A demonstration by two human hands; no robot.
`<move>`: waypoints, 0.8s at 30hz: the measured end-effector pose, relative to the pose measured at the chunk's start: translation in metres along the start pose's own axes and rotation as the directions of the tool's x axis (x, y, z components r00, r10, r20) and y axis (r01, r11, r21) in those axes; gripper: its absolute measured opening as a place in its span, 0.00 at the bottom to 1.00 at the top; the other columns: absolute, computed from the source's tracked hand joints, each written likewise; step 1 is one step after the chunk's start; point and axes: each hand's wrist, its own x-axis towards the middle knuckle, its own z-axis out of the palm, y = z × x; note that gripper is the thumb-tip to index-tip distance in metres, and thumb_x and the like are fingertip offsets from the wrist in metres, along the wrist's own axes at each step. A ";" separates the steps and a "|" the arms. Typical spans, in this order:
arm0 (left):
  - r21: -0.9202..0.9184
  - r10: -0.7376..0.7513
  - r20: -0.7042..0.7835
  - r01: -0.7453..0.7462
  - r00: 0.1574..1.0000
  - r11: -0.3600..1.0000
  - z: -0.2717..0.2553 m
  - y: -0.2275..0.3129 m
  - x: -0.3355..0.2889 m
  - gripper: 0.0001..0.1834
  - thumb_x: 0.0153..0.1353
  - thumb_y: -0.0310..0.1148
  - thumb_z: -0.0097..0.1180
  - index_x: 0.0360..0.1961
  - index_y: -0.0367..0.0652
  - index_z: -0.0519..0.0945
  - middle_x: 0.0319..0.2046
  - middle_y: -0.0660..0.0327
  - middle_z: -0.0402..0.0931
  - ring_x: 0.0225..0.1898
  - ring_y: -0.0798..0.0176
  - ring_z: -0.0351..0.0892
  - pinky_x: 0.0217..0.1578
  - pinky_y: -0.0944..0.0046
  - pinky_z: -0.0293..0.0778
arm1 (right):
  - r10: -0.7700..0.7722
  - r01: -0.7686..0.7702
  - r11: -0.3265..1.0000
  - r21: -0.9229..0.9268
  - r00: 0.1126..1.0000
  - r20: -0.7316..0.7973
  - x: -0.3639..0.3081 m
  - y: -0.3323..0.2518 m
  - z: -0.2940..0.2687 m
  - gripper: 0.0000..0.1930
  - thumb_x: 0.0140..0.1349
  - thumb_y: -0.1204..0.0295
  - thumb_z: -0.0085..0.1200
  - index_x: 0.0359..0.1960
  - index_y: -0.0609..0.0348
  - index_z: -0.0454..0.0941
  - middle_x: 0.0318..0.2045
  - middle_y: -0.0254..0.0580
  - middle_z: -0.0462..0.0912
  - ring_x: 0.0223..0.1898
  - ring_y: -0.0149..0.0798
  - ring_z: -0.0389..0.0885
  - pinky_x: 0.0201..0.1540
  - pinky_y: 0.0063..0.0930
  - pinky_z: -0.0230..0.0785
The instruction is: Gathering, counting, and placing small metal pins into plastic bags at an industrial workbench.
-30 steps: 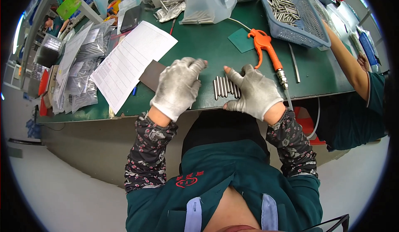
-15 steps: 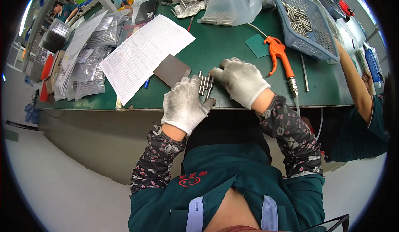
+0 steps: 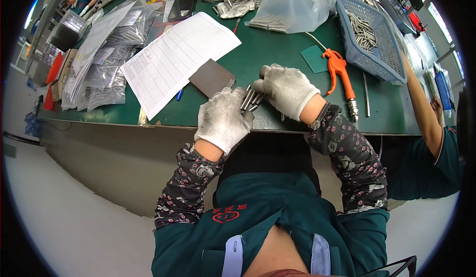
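Both gloved hands, the left hand (image 3: 221, 120) and right hand (image 3: 286, 89), close around a bundle of metal rods (image 3: 250, 100) at the green table's (image 3: 277, 44) edge.

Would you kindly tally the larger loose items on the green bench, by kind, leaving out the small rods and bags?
Printed paper sheet: 1
Dark grey pad: 1
Orange air blow gun: 1
Blue mesh basket: 1
Total: 4

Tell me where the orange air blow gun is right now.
Head view: the orange air blow gun lies on the green table, right of the right hand, beside the blue basket.
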 end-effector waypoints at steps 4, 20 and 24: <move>0.009 -0.026 -0.004 0.026 1.000 1.000 0.001 0.000 0.004 0.16 0.48 0.36 0.58 0.38 0.40 0.76 0.35 0.52 0.76 0.40 0.52 0.79 0.40 0.55 0.76 | 0.054 -0.037 0.988 -0.149 0.992 0.110 0.007 0.001 -0.006 0.08 0.54 0.71 0.50 0.34 0.50 0.80 0.35 0.41 0.77 0.43 0.41 0.77 0.42 0.33 0.73; 0.054 -0.036 -0.021 0.037 0.999 0.998 0.004 -0.012 0.013 0.18 0.49 0.35 0.58 0.43 0.45 0.77 0.37 0.54 0.75 0.41 0.51 0.77 0.41 0.55 0.76 | -0.132 0.133 0.991 0.010 0.977 0.168 0.014 0.006 -0.007 0.07 0.51 0.72 0.53 0.33 0.52 0.80 0.33 0.40 0.78 0.40 0.44 0.77 0.41 0.35 0.72; 0.020 0.104 -0.040 -0.104 0.994 0.994 0.007 -0.024 0.014 0.17 0.49 0.30 0.58 0.43 0.43 0.76 0.41 0.52 0.75 0.43 0.51 0.77 0.43 0.56 0.75 | -0.164 0.156 0.986 0.064 0.976 0.144 0.015 -0.003 -0.006 0.10 0.50 0.73 0.53 0.35 0.54 0.79 0.38 0.41 0.78 0.43 0.45 0.77 0.42 0.35 0.73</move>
